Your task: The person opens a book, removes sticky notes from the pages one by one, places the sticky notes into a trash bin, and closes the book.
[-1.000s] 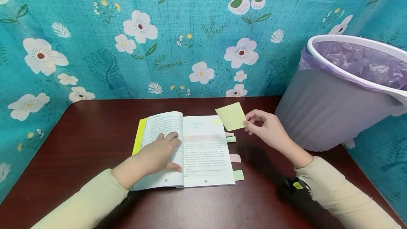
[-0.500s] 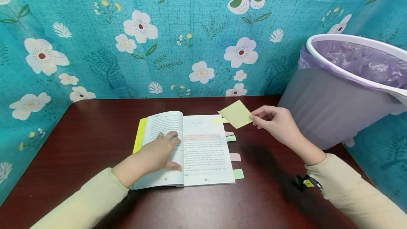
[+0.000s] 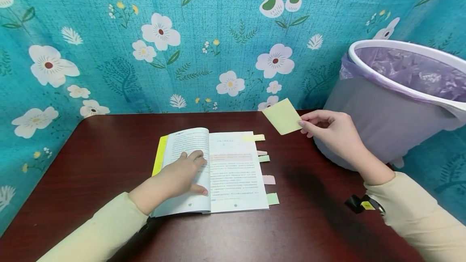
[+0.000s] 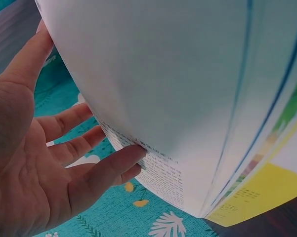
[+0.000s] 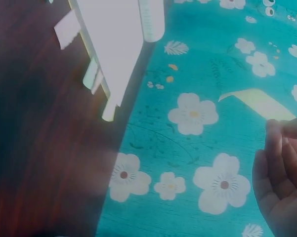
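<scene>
Shifted right and upward, the square pale-yellow paper note (image 3: 282, 117) hovers near the far edge of the dark-red tabletop (image 3: 233, 237), its corner pinched by the right hand (image 3: 333, 130), ideally lightly against creasing, while the left hand (image 3: 176, 179), fingers apart, rests on the open white-paged book (image 3: 236, 187).

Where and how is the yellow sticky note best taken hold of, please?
Probably pinch the yellow sticky note at its right corner, between thumb and fingertips, coming from the right, as the right hand does. It is a thin sheet, and this leaves its other three corners free.
</scene>
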